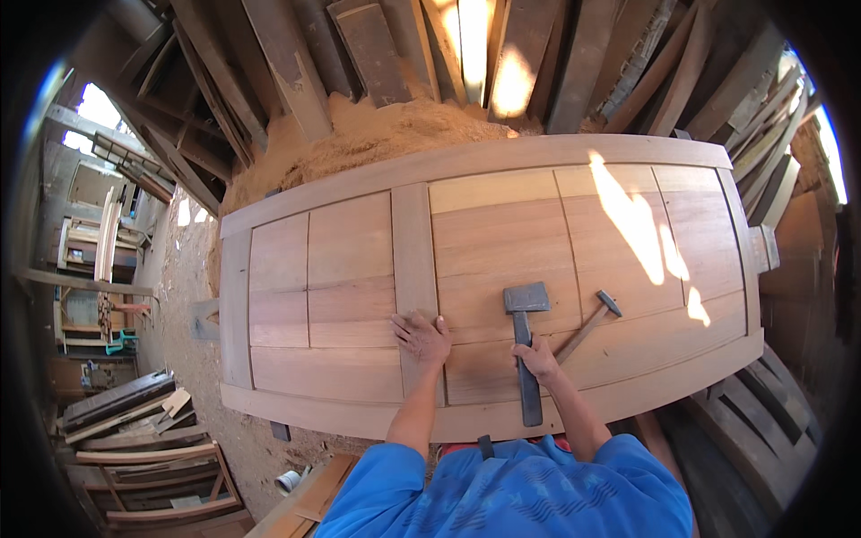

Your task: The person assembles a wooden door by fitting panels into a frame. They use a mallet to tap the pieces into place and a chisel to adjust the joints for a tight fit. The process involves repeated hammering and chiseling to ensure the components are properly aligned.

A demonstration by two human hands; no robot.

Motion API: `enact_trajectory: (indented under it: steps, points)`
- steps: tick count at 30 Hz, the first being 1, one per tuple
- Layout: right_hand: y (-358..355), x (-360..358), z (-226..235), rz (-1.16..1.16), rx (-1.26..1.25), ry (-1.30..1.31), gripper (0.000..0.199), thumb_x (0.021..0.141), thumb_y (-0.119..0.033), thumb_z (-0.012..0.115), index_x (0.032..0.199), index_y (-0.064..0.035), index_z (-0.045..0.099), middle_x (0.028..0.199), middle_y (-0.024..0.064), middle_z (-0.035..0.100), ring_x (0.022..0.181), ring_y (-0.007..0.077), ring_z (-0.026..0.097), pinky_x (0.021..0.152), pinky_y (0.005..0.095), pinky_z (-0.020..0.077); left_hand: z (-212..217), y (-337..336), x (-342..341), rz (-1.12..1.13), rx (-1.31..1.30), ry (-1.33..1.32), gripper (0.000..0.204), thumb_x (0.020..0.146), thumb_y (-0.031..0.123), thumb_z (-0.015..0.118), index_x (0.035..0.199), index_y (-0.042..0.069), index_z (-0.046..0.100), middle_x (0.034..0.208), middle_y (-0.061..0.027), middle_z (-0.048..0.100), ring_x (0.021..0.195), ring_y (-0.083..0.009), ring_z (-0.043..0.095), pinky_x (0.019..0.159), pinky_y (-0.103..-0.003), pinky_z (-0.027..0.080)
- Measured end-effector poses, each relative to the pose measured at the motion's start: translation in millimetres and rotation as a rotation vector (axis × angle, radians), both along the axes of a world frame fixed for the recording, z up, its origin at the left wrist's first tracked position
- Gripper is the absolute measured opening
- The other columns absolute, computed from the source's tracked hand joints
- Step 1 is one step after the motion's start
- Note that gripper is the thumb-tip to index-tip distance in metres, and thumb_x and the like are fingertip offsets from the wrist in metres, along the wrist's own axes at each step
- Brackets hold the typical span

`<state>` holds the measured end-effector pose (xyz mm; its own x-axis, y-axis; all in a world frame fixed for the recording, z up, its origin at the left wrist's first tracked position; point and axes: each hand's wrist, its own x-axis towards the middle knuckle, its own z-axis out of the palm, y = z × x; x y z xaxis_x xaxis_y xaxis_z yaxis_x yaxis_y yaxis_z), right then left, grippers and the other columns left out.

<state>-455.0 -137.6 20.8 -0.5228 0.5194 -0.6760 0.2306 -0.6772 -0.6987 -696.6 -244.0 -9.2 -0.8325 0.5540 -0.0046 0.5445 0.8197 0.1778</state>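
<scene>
In front of me lies a large wooden panelled door (350, 260), its frame and inset boards facing up. My left hand (421, 339) rests flat on the door's wide cross rail, fingers spread, holding nothing. To its right, my right hand (538, 358) is wrapped round the dark handle of a mallet (526, 299). The mallet's blocky head points away from me, and its handle end reaches toward the door's near edge. A small hammer (610, 303) with a wooden handle lies slanted on the boards just right of the mallet; its handle end is near my right wrist.
Behind the door is a heap of sawdust (377, 134), with several upright planks (372, 54) leaning past it. Stacked timber (157, 475) and wooden frames lie at the lower left. More dark boards (753, 430) fill the lower right. Sunlight patches fall on the door.
</scene>
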Motion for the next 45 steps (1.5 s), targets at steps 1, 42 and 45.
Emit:
enact_trajectory:
  steps: [1,42,45]
  points:
    - [2,5,-3,0.018,0.025,-0.026,0.018,0.092,-0.009,0.066,0.100,-0.0011,0.051,0.074,0.0068,0.063,0.059,0.0158,0.063,0.052,0.0311,0.0531,-1,1,1,0.008,-0.009,-0.002,0.075,0.096,0.044,0.058,0.148,-0.007,0.038,0.158,-0.0442,0.017,0.149,-0.0574,0.015,0.118,-0.068,0.017]
    - [136,131,16,-0.219,0.196,-0.078,0.017,0.088,-0.018,0.068,0.081,-0.0025,0.064,0.066,0.0046,0.065,0.056,0.0122,0.062,0.053,0.0300,0.0494,-12,107,56,-0.051,-0.279,-0.052,0.083,0.097,0.032,0.057,0.156,-0.012,0.020,0.164,-0.0377,0.014,0.153,-0.0530,0.012,0.125,-0.060,0.016]
    - [194,191,8,-0.235,0.288,-0.199,0.016,0.089,-0.016,0.067,0.081,-0.0020,0.063,0.065,0.0050,0.064,0.055,0.0127,0.061,0.053,0.0308,0.0499,-31,109,49,0.014,-0.288,0.009,0.082,0.098,0.035,0.056,0.156,-0.012,0.022,0.164,-0.0357,0.018,0.151,-0.0521,0.020,0.123,-0.058,0.020]
